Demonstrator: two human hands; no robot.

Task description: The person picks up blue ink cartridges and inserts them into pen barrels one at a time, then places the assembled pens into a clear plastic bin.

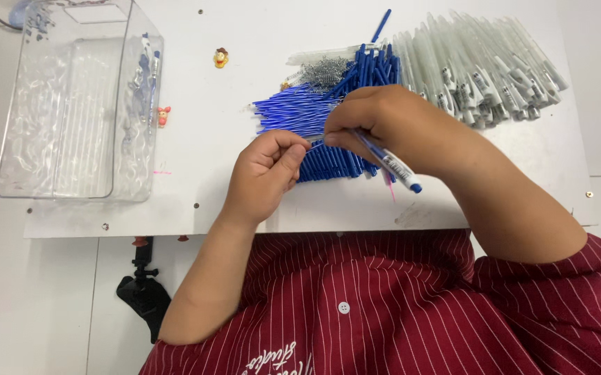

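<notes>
On the tabletop (196, 139) our right hand (377, 128) grips a pen (392, 165); our left hand (269, 170) pinches its refill (314, 144). Few finished pens in the bin (71, 104); large heaps of barrels (481, 66) and refills (293, 111) remain.

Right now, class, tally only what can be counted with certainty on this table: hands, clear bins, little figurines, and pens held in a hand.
Hands: 2, the left hand and the right hand
Clear bin: 1
Figurines: 2, a yellow figurine and a pink figurine
Pen in the right hand: 1
Total: 6
</notes>
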